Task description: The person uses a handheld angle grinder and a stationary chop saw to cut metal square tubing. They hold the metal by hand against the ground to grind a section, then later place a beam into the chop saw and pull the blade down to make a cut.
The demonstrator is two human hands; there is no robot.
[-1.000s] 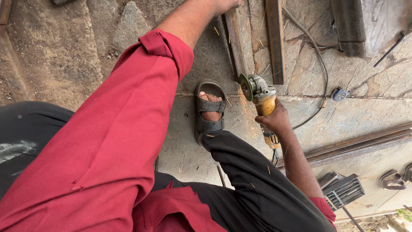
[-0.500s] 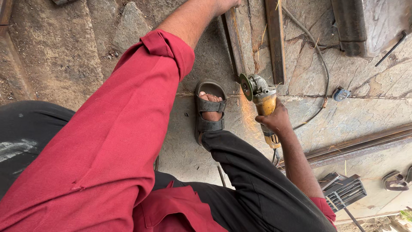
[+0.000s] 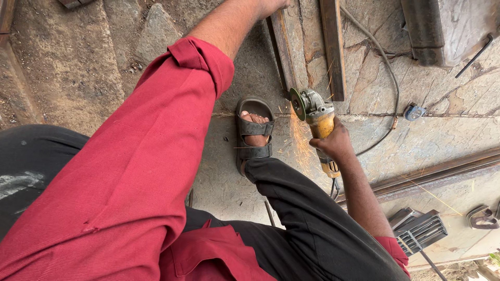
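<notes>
grinder: dull grey metal head, matt yellow plastic body, scuffed and dusty
steel bar beyond the grinder: rusty, rough brown metal
floor under the grinder: rough stone slabs, gritty, matt
sandal left of the grinder: worn matt rubber, dusty
sleeve left of the grinder: red woven cloth, matt
cable right of the grinder: dull rubber

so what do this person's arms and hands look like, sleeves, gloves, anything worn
Both arms wear red woven shirt sleeves rolled up, leaving the forearms bare. The left sleeve ends in a folded cuff; the right sleeve shows only a small cuff edge. The right hand is bare: no glove, ring or watch visible.
</notes>
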